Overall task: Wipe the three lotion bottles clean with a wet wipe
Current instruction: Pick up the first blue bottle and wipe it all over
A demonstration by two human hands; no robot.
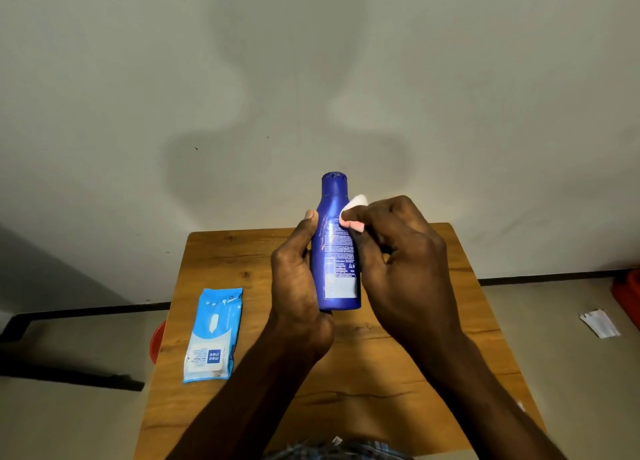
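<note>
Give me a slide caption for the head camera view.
Left hand holds blue lotion bottle while right hand wipes it.

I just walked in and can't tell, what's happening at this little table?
A person is cleaning a blue lotion bottle. The left hand grips it upright above the wooden table, while the right hand pinches a white wet wipe against the bottle's upper side, near the shoulder. A light blue pack of wipes lies flat on the left part of the table. Only this one bottle is in view.
</note>
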